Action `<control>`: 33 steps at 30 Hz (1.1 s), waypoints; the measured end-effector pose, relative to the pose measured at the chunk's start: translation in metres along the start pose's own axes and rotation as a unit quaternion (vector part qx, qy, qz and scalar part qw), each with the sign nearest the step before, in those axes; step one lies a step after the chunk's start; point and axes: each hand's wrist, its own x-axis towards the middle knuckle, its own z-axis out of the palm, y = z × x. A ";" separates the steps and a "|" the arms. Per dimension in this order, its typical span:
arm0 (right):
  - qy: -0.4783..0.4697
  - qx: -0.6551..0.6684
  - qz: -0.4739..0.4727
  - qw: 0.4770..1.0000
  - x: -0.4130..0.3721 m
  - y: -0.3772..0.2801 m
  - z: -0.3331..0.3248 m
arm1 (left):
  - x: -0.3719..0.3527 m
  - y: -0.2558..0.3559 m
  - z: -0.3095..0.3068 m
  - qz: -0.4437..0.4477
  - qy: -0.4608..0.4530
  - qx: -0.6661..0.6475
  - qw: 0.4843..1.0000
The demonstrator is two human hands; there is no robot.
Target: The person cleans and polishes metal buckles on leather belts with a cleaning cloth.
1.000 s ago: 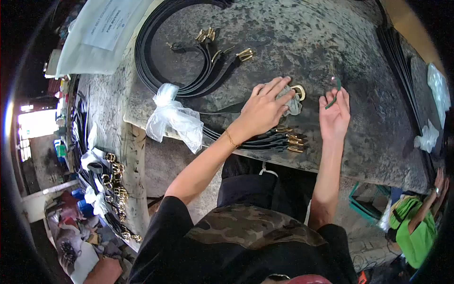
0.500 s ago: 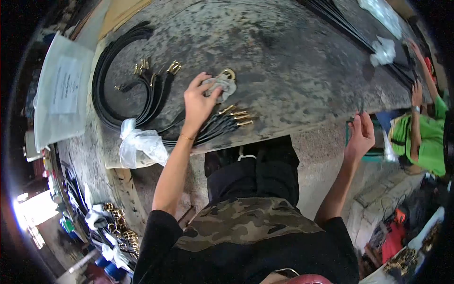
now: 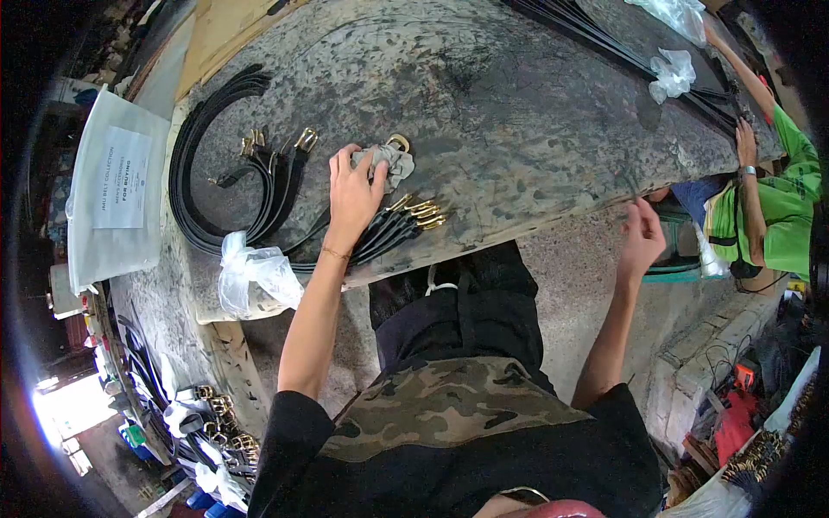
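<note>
My left hand (image 3: 352,192) is closed on a crumpled grey cloth (image 3: 395,166), pressed to the table. At the cloth's far edge a gold-coloured ring-shaped buckle (image 3: 399,141) pokes out. Just nearer lies a bundle of black belts (image 3: 380,237) with gold buckles (image 3: 425,213), partly hidden by my left wrist. My right hand (image 3: 643,240) is raised off the table's front edge, fingers pinched together. A thin dark strip (image 3: 631,184) shows by its fingertips; I cannot tell whether they hold it.
Curled black belts (image 3: 183,186) lie at the left, with plastic wrap (image 3: 257,274) around them. A labelled white container (image 3: 121,186) stands beyond. More long belts (image 3: 596,39) stretch across the far right, near a person in green (image 3: 786,207). The worktable (image 3: 518,104) is dark and worn.
My left hand and the cloth sit slightly further left in view. My right hand shows a little further left, its fingers now blurred. The whole view has shifted slightly.
</note>
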 end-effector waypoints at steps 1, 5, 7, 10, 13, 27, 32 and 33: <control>-0.001 -0.002 0.000 1.000 0.004 0.013 -0.008 | -0.001 0.000 -0.001 0.010 0.003 -0.001 1.000; 0.014 0.220 0.175 0.960 0.008 0.036 -0.021 | 0.000 0.000 -0.001 0.007 -0.009 -0.019 1.000; 0.037 0.117 0.166 0.978 0.009 0.030 -0.005 | 0.002 -0.006 0.001 0.051 0.005 -0.017 0.999; -0.017 0.275 0.151 0.949 0.019 -0.018 0.017 | -0.001 -0.006 -0.001 0.074 0.027 -0.009 0.997; -0.145 0.214 0.053 0.965 0.020 -0.047 0.098 | 0.002 -0.009 -0.004 0.122 0.029 -0.028 0.992; -0.379 0.440 0.316 0.750 -0.067 -0.067 0.362 | -0.008 -0.009 -0.011 0.046 0.062 -0.187 0.979; -0.376 0.457 0.280 0.755 -0.067 -0.059 0.349 | -0.002 -0.001 -0.006 0.014 0.060 -0.088 0.994; -0.377 0.460 0.268 0.758 -0.068 -0.058 0.349 | -0.003 0.002 -0.006 0.015 0.059 -0.087 0.994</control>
